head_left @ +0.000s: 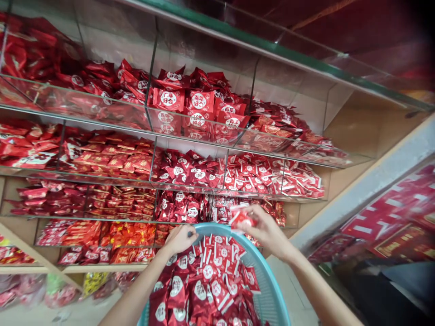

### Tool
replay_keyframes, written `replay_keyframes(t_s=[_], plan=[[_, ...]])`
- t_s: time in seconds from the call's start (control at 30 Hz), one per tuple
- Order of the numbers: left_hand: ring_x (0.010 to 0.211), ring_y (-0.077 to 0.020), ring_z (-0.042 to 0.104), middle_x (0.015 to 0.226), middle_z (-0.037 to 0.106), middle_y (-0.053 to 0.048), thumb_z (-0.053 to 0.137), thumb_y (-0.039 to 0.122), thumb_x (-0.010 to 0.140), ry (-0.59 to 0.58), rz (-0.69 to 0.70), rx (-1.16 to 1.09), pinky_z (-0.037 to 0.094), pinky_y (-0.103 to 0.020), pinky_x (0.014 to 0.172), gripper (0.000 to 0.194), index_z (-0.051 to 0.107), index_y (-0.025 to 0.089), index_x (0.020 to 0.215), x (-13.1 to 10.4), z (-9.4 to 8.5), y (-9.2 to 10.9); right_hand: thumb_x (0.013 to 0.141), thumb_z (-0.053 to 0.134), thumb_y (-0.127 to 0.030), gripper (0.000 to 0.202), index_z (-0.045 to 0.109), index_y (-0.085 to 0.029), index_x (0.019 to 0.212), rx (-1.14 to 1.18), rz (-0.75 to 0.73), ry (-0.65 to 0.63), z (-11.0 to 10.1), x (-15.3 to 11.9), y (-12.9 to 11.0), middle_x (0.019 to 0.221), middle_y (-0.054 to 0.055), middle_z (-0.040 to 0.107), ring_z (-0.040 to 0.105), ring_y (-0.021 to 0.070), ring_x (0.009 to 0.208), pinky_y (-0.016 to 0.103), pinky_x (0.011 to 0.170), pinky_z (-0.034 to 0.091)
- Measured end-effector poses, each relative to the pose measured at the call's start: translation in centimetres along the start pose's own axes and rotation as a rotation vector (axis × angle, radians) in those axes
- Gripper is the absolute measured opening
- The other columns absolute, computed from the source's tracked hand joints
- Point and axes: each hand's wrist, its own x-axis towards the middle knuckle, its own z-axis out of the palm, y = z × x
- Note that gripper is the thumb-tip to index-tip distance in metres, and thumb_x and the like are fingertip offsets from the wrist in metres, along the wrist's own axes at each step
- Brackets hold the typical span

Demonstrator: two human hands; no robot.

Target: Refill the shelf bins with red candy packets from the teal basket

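A turquoise plastic basket (270, 276), loaded with small red and dark-red packets (204, 285) bearing white printed labels, is in front of me at the bottom of the head view. My left hand (181, 239) is closed over the basket's far left rim. Above the far right rim, my right hand (261, 226) pinches a red-and-white packet (243, 220), slightly blurred, between thumb and fingers. Just behind both hands, the lower shelf compartments hold similar packets (224, 207).
Glass-fronted shelves (190, 136) with dividers rise ahead, filled with red packets. A thick glass edge (272, 43) juts out overhead. Filled plastic bags (61, 290) lie beneath the lowest shelf at left. Red printed goods (390, 208) are at right beyond a slanted pale panel.
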Motion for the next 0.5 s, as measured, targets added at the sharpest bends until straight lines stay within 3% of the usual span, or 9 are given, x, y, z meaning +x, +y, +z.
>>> replay_keyframes(t_s=[0.13,0.23,0.37,0.5], plan=[[0.071,-0.0123,0.056,0.081,0.063,0.004,0.039,0.047,0.079,0.008,0.012,0.010,0.032,-0.021,0.059,0.032,0.062,0.025,0.071,0.0,0.0,0.1,0.069,0.060,-0.045,0.032,0.053,-0.021,0.090,-0.025,0.168,-0.442,3.0,-4.0,3.6,0.094,0.001,0.053,0.050,0.0161,0.085,0.031,0.075,0.042],[0.070,-0.0118,0.055,0.079,0.063,0.004,0.039,0.048,0.079,0.016,0.015,0.016,0.030,-0.020,0.058,0.033,0.061,0.025,0.070,0.0,0.0,0.2,0.064,0.066,-0.042,0.036,0.054,-0.020,0.090,-0.118,0.261,-0.626,5.0,-5.7,5.9,0.092,0.000,0.052,0.048,0.0156,0.084,0.029,0.076,0.039],[0.070,-0.0117,0.055,0.080,0.063,0.003,0.039,0.048,0.079,0.014,0.019,0.021,0.030,-0.020,0.057,0.034,0.062,0.024,0.071,-0.1,-0.1,0.2,0.065,0.064,-0.032,0.030,0.053,-0.021,0.092,-0.224,0.274,-0.640,6.8,-7.0,7.0,0.094,0.000,0.050,0.048,0.0155,0.087,0.028,0.078,0.038],[0.071,-0.0120,0.055,0.081,0.063,0.002,0.038,0.049,0.079,-0.008,0.002,0.031,0.031,-0.020,0.058,0.036,0.062,0.024,0.072,-0.1,-0.3,0.4,0.071,0.056,-0.022,0.027,0.052,-0.024,0.098,-0.348,0.229,-0.570,7.7,-8.1,6.1,0.104,0.003,0.051,0.047,0.0181,0.099,0.029,0.085,0.037]])
